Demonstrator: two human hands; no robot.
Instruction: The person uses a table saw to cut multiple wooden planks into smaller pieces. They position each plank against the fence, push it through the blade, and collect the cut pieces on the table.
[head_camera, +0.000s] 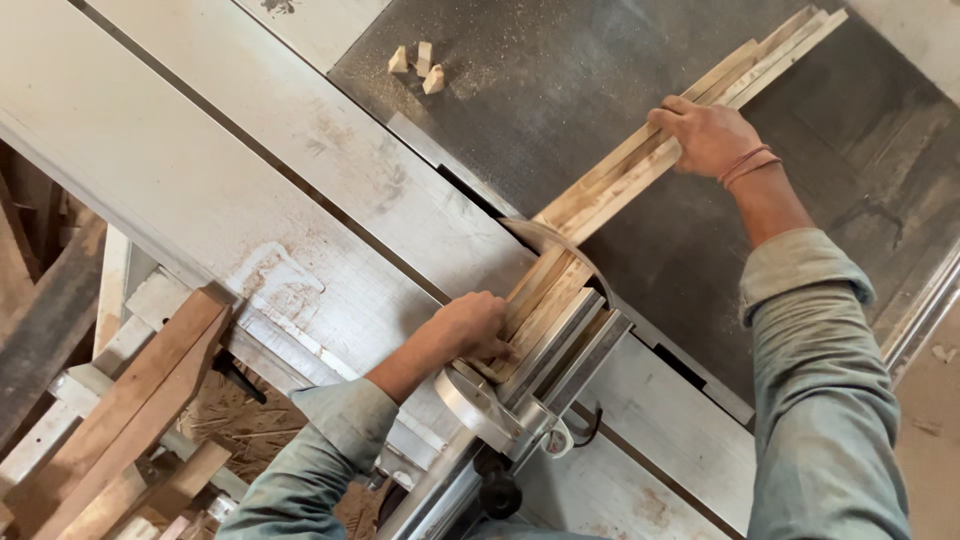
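Both hands (470, 328) (708, 135) pressing wood strips (610, 180); blade hidden; fingers curled.

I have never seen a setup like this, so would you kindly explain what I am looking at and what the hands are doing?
This is one picture from a camera worn on a person's head, looking down at their own two hands over a woodworking saw table. The pale metal part on the left is the table; the dark part on the right is dusted with sawdust. A bundle of long wooden strips lies across it. The left hand presses the near end of the strips against a metal guide. The right hand grips the strips farther along. Three small wood offcuts lie at the top, and brown boards lean at the lower left.
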